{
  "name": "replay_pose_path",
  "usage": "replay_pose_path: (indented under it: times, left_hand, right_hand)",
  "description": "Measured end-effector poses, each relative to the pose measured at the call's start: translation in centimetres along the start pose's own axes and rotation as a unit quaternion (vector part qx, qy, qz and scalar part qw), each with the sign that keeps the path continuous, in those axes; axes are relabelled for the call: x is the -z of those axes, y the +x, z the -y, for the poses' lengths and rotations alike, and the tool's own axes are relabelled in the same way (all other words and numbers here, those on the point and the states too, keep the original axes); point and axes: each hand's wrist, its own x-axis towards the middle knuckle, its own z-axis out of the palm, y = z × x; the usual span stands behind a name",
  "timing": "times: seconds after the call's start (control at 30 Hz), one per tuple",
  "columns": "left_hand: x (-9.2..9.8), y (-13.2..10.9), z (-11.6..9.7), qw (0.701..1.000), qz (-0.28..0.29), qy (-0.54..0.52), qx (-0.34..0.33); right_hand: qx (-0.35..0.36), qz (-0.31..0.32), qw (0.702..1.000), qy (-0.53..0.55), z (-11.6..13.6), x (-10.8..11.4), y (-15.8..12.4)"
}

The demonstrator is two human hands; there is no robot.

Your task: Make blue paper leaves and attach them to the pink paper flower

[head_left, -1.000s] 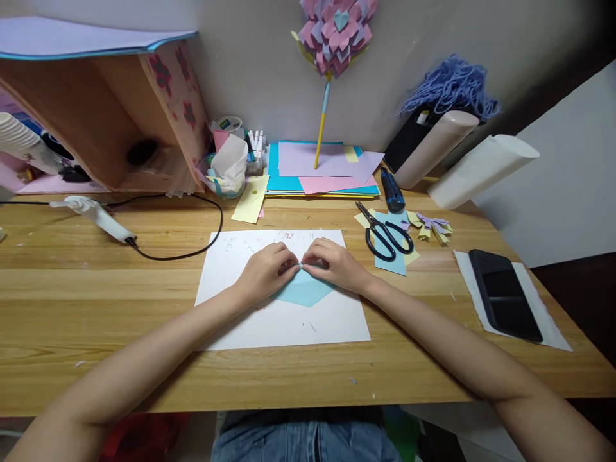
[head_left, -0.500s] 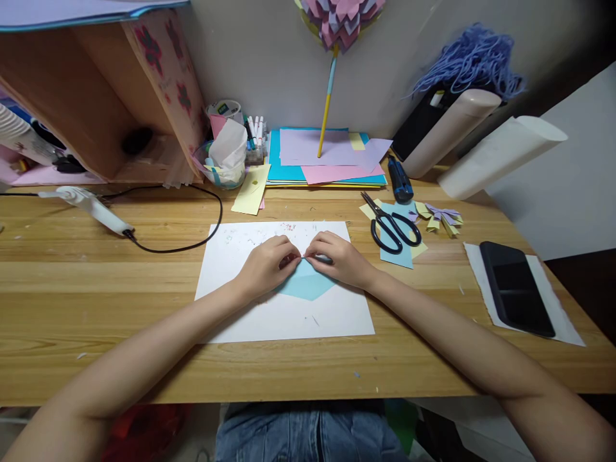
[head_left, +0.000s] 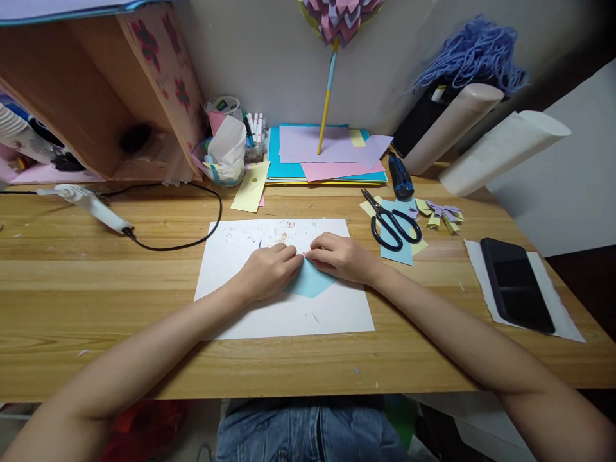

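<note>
A light-blue piece of paper (head_left: 312,281) lies on a white sheet (head_left: 231,321), its lower edge coming to a blunt point toward me. My left hand (head_left: 272,271) is closed on the paper's upper left edge, fingertips together. From the other side my right hand (head_left: 341,258) pinches the upper edge close to the middle. Both sets of fingertips nearly meet at the paper's top. The paper's left and right parts are hidden under the hands. Small coloured marks show on the white sheet behind the hands.
Black-handled scissors (head_left: 393,221) rest on blue and yellow paper scraps to the right, near a dark utility knife (head_left: 400,176). A phone (head_left: 516,285) lies far right. Stacked coloured paper (head_left: 283,168) stands behind. A white corded tool (head_left: 91,206) lies left.
My left hand has flattened and turned over the blue paper's left side, covering more of it. The right hand stays almost in place, its fingers slightly lower and flatter.
</note>
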Motion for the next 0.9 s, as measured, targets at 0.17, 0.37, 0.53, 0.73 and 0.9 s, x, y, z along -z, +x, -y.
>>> replay_pose_path:
  times: [0.17, 0.37, 0.53, 0.73, 0.9]
  left_hand:
    - [0.1, 0.0, -0.5, 0.998, -0.038, 0.046, -0.017]
    - [0.3, 0.3, -0.8, 0.997, -0.039, 0.056, -0.019]
    - [0.0, 0.3, -0.5, 0.999, -0.036, 0.013, 0.01]
    - [-0.4, 0.2, 0.1, 0.979, -0.026, -0.151, 0.136]
    - [-0.2, 0.6, 0.1, 0.943, 0.004, -0.245, 0.226]
  right_hand:
    - [0.038, 0.006, 0.998, -0.057, -0.1, 0.1, 0.1]
    - [0.064, -0.017, 0.994, -0.082, -0.1, 0.1, -0.1]
    - [0.009, -0.031, 0.999, -0.02, -0.3, -0.1, -0.4]
    - [-0.117, -0.048, 0.979, 0.158, 0.2, 0.0, 0.3]
    - [-0.218, 0.002, 0.952, 0.217, 0.8, 0.4, 1.0]
